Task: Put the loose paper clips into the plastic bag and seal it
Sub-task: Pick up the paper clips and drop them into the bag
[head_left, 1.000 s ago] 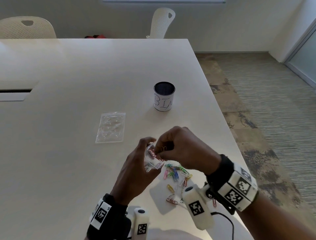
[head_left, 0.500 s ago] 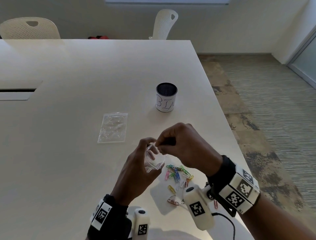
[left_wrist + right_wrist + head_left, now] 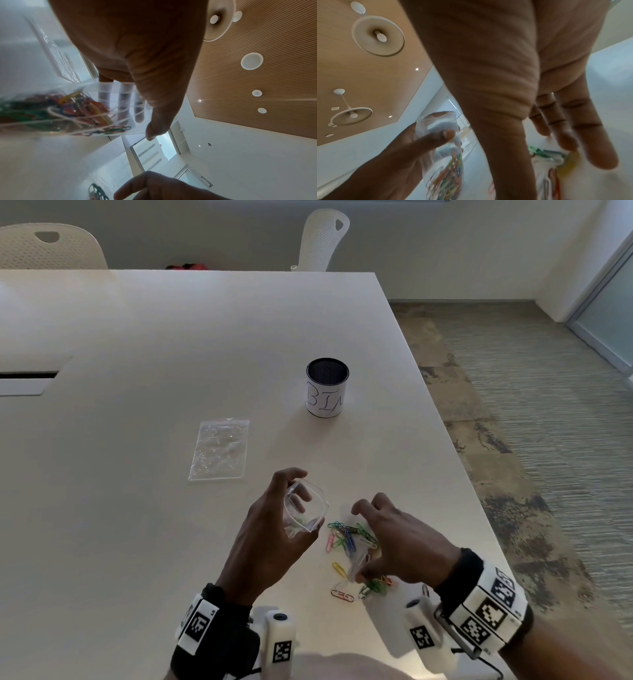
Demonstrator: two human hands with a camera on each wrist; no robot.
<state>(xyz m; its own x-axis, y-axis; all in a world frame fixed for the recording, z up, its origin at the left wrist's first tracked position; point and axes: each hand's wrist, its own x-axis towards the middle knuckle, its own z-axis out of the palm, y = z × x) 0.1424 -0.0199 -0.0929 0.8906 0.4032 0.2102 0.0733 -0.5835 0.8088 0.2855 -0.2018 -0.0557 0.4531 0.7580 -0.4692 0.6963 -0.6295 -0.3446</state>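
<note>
My left hand [image 3: 298,490] holds a small clear plastic bag [image 3: 306,510] upright above the table, its mouth pulled wide. Several coloured clips [image 3: 72,108] lie in the bag [image 3: 102,97], with the thumb [image 3: 159,121] on its front and fingers behind. Loose paper clips [image 3: 349,539] of several colours lie scattered on the white table [image 3: 137,337] just right of the bag. My right hand [image 3: 359,542] hovers over that pile, fingers spread and holding nothing. In the right wrist view its straight fingers [image 3: 590,142] reach toward blurred clips [image 3: 546,152], and the bag [image 3: 440,135] is at the left.
A second clear bag [image 3: 219,450] lies flat to the far left of my hands. A black mesh cup labelled BIN [image 3: 327,388] stands beyond the clips. The table's right edge [image 3: 479,508] runs close to the right hand. Two white chairs [image 3: 323,237] stand at the far side.
My right hand has left the bag's mouth and dropped down and right to the loose clips, opening as it went. The left hand still holds the bag, its mouth now wider.
</note>
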